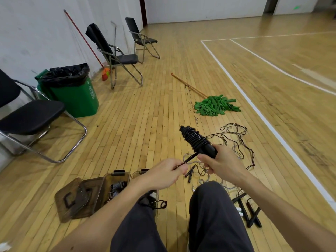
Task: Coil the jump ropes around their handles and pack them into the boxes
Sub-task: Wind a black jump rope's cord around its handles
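At frame centre, one black jump rope [197, 140], its glossy cord coiled tightly around its handles, is gripped by the right hand [223, 162]. The left hand [163, 174] pinches its loose tail. Two open boxes [105, 188] stand lower left. Tangled loose ropes [236, 139] sprawl centre-right on the wooden floor [127, 124].

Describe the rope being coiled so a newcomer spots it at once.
From the green mop lying on the wood floor, come down toward the camera. The jump rope is the black bundle gripped by the right hand, a free strand of it pinched by the left hand. Unlike the loose ropes tangled on the floor behind it, it is wound tightly into one thick coil.
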